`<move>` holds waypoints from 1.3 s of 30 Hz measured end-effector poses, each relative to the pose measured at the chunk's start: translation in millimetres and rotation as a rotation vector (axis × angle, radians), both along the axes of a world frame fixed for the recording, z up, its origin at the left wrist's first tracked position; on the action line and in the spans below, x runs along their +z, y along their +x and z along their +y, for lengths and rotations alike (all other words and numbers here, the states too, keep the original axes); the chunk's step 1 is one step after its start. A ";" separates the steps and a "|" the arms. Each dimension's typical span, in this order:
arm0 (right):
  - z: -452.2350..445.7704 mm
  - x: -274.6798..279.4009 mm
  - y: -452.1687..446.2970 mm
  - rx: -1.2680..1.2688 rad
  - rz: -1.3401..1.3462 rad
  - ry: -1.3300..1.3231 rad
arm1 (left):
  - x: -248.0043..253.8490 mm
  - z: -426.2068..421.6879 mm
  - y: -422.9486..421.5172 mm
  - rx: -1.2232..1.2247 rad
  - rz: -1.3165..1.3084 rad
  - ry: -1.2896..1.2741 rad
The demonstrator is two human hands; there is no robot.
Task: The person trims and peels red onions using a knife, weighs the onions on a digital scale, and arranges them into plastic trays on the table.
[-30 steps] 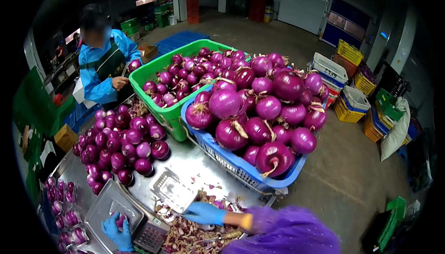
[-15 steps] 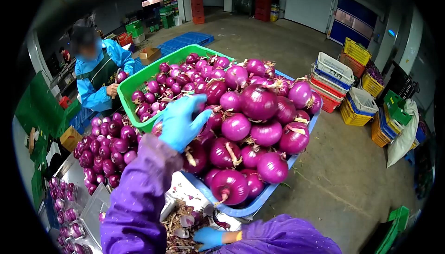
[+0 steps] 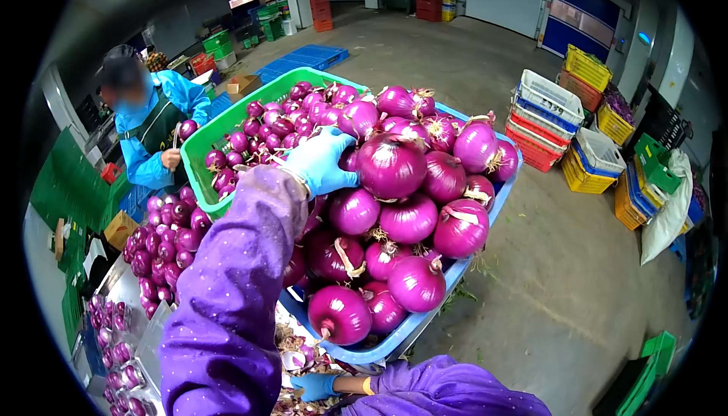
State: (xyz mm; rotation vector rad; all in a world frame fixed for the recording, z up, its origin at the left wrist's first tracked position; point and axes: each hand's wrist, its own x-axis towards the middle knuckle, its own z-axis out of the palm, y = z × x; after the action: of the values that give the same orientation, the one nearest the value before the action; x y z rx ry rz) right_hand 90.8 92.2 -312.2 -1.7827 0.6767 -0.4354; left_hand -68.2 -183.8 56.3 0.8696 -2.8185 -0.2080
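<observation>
My left hand (image 3: 321,162), in a light blue glove, reaches onto a heaped blue crate (image 3: 364,354) of large red onions. Its fingers curl round a red onion (image 3: 349,160) that is mostly hidden by the glove, beside a big shiny onion (image 3: 391,166). Low in the view, my right hand (image 3: 315,386), also gloved in blue, is over loose onion skins (image 3: 291,340). Its fingers are partly out of sight, and I cannot make out anything in them. A green crate (image 3: 199,160) of smaller red onions adjoins the blue crate.
Peeled-looking red onions (image 3: 163,245) are piled on the left, with packed onions (image 3: 121,351) below them. A co-worker (image 3: 148,124) in blue sleeves holds an onion across the table. Stacked crates (image 3: 546,116) stand on the right, and a blue pallet (image 3: 303,61) lies behind.
My left hand has gone from spread fingers above the onions to closing round one. My right hand has shifted slightly left. The view has moved a little.
</observation>
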 end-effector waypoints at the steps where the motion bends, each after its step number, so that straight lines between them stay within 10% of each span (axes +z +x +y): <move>1: -0.7 5.1 -4.3 0.005 -0.011 0.028 | 0.8 -2.3 -3.0 -0.010 -0.010 0.012; 18: -17.1 15.1 -53.6 -0.051 0.051 -0.156 | 33.9 11.4 41.7 0.138 0.377 -0.123; 32: -25.2 25.1 -58.8 -0.053 0.168 -0.171 | -34.6 158.8 213.5 -0.044 1.762 1.154; 39: 9.5 24.5 -68.0 -0.313 0.068 -0.068 | -116.0 221.5 284.1 0.357 1.851 1.072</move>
State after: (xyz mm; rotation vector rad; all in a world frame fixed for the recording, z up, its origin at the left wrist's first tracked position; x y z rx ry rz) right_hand 22.8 101.7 -287.8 -1.7667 1.0055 -0.6158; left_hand 216.0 37.7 -59.7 0.5987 -0.6866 -1.4929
